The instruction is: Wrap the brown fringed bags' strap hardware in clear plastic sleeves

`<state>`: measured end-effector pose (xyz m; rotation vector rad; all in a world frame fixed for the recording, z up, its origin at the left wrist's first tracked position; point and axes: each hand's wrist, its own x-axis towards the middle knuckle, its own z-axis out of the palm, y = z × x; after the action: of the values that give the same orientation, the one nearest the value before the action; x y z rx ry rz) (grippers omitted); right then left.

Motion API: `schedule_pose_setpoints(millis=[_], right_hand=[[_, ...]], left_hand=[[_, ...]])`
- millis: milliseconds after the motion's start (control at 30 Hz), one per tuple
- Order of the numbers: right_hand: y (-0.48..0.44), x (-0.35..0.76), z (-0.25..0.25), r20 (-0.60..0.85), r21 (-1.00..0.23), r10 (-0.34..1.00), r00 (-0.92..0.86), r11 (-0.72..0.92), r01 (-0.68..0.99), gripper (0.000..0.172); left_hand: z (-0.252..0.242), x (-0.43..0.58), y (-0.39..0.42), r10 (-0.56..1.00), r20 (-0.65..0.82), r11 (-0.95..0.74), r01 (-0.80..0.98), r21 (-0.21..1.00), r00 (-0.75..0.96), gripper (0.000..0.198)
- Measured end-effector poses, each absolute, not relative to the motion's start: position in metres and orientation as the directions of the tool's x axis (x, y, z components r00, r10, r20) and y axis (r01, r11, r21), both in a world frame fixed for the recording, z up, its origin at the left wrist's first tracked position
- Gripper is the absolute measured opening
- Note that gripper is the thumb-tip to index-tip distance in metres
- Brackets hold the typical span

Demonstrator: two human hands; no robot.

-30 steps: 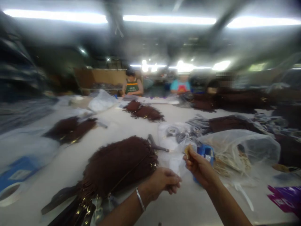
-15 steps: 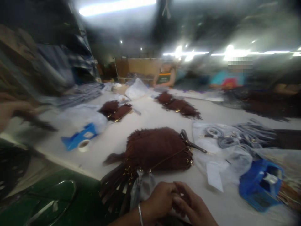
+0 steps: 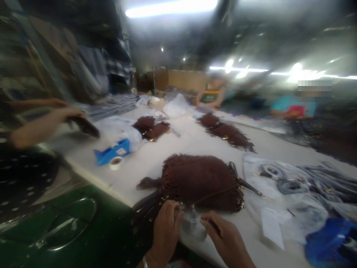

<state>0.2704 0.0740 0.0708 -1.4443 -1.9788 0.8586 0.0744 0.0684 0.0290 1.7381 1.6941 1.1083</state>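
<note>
A dark brown fringed handbag (image 3: 200,178) lies on the white table, its gold chain across the front edge. Just in front of it hangs a piece of clear plastic (image 3: 192,227) between my hands, at the table's near edge. My left hand (image 3: 166,229) is closed at the plastic's left side, next to the dark straps (image 3: 146,208); its fingertips are partly hidden. With thumb and fingers pinched together, my right hand (image 3: 223,232) grips the right edge. Black-handled scissors (image 3: 248,185) lie against the bag's right end.
More brown fringed bags (image 3: 227,134) lie farther back. At left are a blue tape dispenser (image 3: 113,152), a tape roll (image 3: 115,163) and another person's hand (image 3: 74,113) holding a dark piece. Grey straps (image 3: 292,182) and a blue basket (image 3: 329,242) are at right.
My hands were together in front of the bag; now they are apart, with the clear plastic between them. The view has swung left. The person at left has raised a dark piece.
</note>
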Motion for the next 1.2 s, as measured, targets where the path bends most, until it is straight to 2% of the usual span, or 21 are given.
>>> schedule_pose_setpoints(millis=[133, 200, 267, 367, 467, 567, 600, 700, 800, 867, 1033, 1200], right_hand=[[0.093, 0.253, 0.082, 0.086, -0.753, 0.962, -0.260, 0.234, 0.615, 0.023], [0.101, 0.243, 0.085, 0.105, -0.747, 0.961, -0.257, 0.246, 0.618, 0.023], [0.109, 0.235, 0.087, 0.130, -0.733, 0.958, -0.255, 0.266, 0.626, 0.020], [0.119, 0.227, 0.088, 0.163, -0.710, 0.951, -0.265, 0.299, 0.638, 0.017], [0.126, 0.225, 0.088, 0.173, -0.699, 0.938, -0.300, 0.332, 0.633, 0.016], [0.130, 0.225, 0.086, 0.160, -0.712, 0.930, -0.332, 0.341, 0.613, 0.013], [0.131, 0.226, 0.086, 0.153, -0.716, 0.928, -0.340, 0.341, 0.609, 0.013], [0.131, 0.228, 0.086, 0.140, -0.725, 0.918, -0.371, 0.350, 0.593, 0.012], [0.132, 0.231, 0.089, 0.131, -0.724, 0.901, -0.414, 0.372, 0.581, 0.012], [0.132, 0.232, 0.091, 0.129, -0.704, 0.891, -0.435, 0.391, 0.592, 0.012], [0.134, 0.232, 0.093, 0.120, -0.625, 0.874, -0.471, 0.436, 0.648, 0.011], [0.134, 0.231, 0.093, 0.091, -0.564, 0.862, -0.498, 0.457, 0.687, 0.012]], left_hand=[[0.008, 0.085, 0.079, 0.906, 0.403, -0.142, 0.803, 0.579, -0.131, 0.030], [0.005, 0.090, 0.084, 0.901, 0.414, -0.097, 0.870, 0.484, -0.130, 0.019], [0.010, 0.090, 0.087, 0.924, 0.369, -0.077, 0.896, 0.437, -0.101, 0.010], [0.023, 0.085, 0.085, 0.952, 0.291, -0.070, 0.861, 0.504, -0.093, 0.013], [0.031, 0.079, 0.082, 0.973, 0.185, -0.029, 0.728, 0.685, -0.136, 0.014], [0.030, 0.073, 0.083, 0.991, -0.044, 0.088, 0.385, 0.919, -0.123, 0.008], [0.030, 0.072, 0.085, 0.989, -0.107, 0.129, 0.252, 0.959, -0.099, 0.013], [0.031, 0.072, 0.088, 0.979, -0.191, 0.192, -0.003, 0.981, -0.068, 0.033], [0.035, 0.078, 0.089, 0.952, -0.281, 0.266, -0.129, 0.955, -0.118, 0.051], [0.037, 0.081, 0.089, 0.935, -0.337, 0.312, -0.188, 0.931, -0.114, 0.056], [0.032, 0.082, 0.090, 0.941, -0.336, 0.318, -0.252, 0.914, -0.030, 0.042], [0.030, 0.081, 0.091, 0.961, -0.272, 0.266, -0.112, 0.957, -0.043, 0.028]])
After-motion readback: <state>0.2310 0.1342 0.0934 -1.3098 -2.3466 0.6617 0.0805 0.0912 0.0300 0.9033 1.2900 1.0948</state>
